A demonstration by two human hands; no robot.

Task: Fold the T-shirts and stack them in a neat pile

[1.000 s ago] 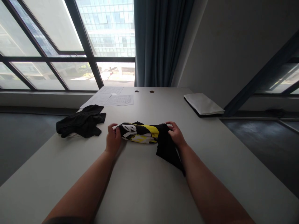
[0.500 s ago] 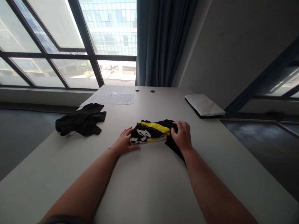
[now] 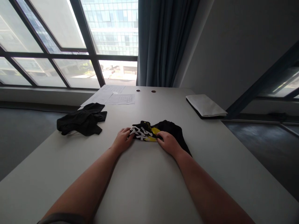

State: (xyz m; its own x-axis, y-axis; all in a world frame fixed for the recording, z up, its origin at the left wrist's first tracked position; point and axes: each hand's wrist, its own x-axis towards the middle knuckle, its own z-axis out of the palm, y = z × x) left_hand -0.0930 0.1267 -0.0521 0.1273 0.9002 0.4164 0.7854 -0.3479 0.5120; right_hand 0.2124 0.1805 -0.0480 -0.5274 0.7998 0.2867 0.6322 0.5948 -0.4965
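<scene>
A black garment with yellow patches and white lettering lies bunched on the white table in front of me. At its left end, my left hand is closed on the lettered cloth, thumb on the near side. My right hand pinches the near edge around the yellow part, fingers and thumb together. Plain black cloth spreads out behind and to the right of my right wrist, partly hidden by the forearm. The exact kind of garment cannot be made out.
To the left, a crumpled black garment lies near the table's edge. Sheets of paper rest at the far left. A folded white cloth-like item with a dark underside is at the right. Two round holes pierce the far tabletop.
My right hand has moved left and slightly nearer, from the garment's right end to its yellow middle. The left hand has closed more on the cloth, and the garment is more bunched.
</scene>
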